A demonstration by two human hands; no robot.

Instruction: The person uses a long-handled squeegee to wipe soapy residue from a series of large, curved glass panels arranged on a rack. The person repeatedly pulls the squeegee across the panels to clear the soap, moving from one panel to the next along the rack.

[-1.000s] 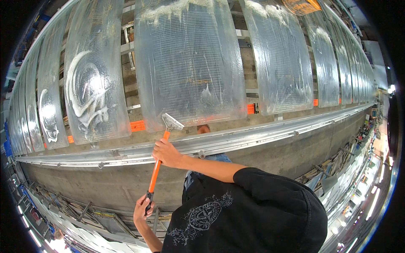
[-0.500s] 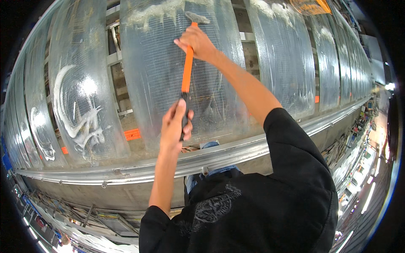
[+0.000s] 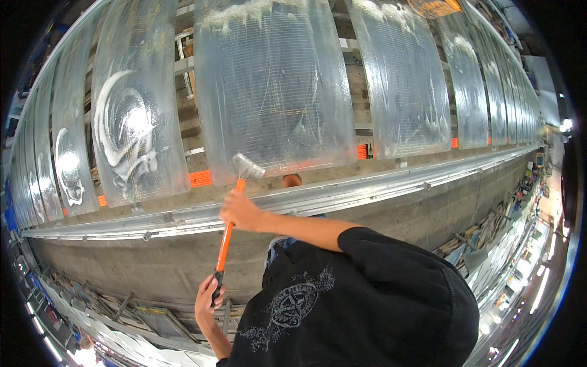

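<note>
I hold a long scraper with an orange handle (image 3: 226, 238) and a flat metal head (image 3: 247, 165). My right hand (image 3: 241, 211) grips the handle high up, close under the head. Lower down, my left hand (image 3: 208, 300) is closed around the black end grip. The head lies against the bottom edge of a wet, streaked glass pane (image 3: 275, 92) in front of me. My black printed shirt (image 3: 367, 306) fills the lower right.
Neighbouring panes run left and right; the left one (image 3: 125, 134) carries white soap swirls. Orange blocks (image 3: 200, 178) sit under the panes. A metal rail (image 3: 379, 183) and a concrete ledge (image 3: 403, 214) run below, with scrap pieces (image 3: 477, 235) lower still.
Half a second ago both arms were stretched up with the head near the pane's top. The scraper has since come down to the bottom edge, where it was one second ago.
</note>
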